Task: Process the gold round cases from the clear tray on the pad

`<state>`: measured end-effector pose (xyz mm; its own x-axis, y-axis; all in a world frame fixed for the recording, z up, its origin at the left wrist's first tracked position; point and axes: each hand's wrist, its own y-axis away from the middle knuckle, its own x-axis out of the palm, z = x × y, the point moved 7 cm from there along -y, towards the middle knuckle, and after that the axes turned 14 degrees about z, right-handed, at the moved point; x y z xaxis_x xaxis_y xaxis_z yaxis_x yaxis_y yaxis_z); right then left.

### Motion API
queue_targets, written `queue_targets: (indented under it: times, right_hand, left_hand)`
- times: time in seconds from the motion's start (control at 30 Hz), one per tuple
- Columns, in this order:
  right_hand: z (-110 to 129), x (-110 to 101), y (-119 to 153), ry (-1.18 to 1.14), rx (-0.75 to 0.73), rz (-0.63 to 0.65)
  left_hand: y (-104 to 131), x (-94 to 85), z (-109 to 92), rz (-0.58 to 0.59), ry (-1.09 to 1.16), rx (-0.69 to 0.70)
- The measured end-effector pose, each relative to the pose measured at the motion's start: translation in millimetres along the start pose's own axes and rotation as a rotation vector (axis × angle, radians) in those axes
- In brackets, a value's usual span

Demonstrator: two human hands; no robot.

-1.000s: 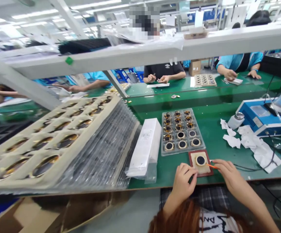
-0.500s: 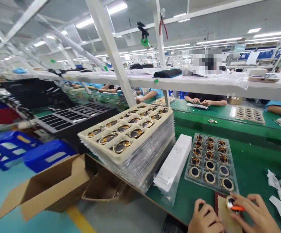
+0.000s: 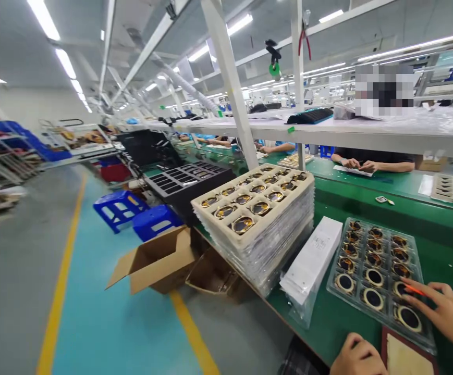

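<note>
My right hand (image 3: 443,307) reaches over the clear plastic tray (image 3: 391,319), its fingertips at a round, dark-faced part (image 3: 400,288) in the right column. A thin orange tool (image 3: 414,287) is pinched between its fingers. Other round parts fill the tray; the nearer ones show dark discs, the farther ones amber coils. My left hand (image 3: 357,358) is curled at the bottom edge, beside a reddish-brown block with a tan pad (image 3: 406,359). Whether its fingers hold anything is hidden.
Left of the plastic tray lies a white box in a clear bag (image 3: 314,258). Beyond it stands a tall stack of cream trays (image 3: 273,237) with round parts. Open cardboard boxes (image 3: 163,263) sit on the floor. A co-worker's hands (image 3: 359,165) are across the bench.
The view has swung left. My right hand has moved from the padded block to the plastic tray, still with the orange tool. My left hand stays beside the block.
</note>
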<state>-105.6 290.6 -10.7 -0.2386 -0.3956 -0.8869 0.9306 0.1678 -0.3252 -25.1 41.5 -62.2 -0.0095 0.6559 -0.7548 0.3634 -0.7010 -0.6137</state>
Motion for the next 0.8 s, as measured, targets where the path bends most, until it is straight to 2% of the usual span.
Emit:
queue_targets:
  times: [0.1,0.23,0.3,0.37,0.47,0.6,0.8]
  right_hand:
    - [10.7,-10.7,-5.8,0.047,0.022,0.0]
    - [27.6,-24.2,-18.0,0.122,0.075,0.057]
    - [33.3,-28.3,-24.1,0.21,0.109,0.143]
    - [36.1,-34.6,-28.2,0.204,0.146,0.187]
    - [38.1,-39.3,-32.9,0.144,0.202,0.244]
    - [36.9,-34.9,-41.3,0.06,0.368,0.258]
    - [44.5,-19.9,-55.5,-0.083,0.607,0.189]
  left_hand:
    - [-5.1,-21.3,-10.5,-0.053,0.059,0.045]
    - [-14.7,-58.1,-17.5,-0.147,0.151,0.029]
    - [-20.7,-71.8,-19.3,-0.114,0.228,0.023]
    - [-25.3,-80.8,-19.8,-0.042,0.295,0.016]
    - [-27.0,-87.8,-17.8,0.055,0.357,0.007]
    - [-25.4,-87.9,-15.1,0.149,0.383,0.025]
    - [-28.3,-88.3,-17.5,0.159,0.425,0.049]
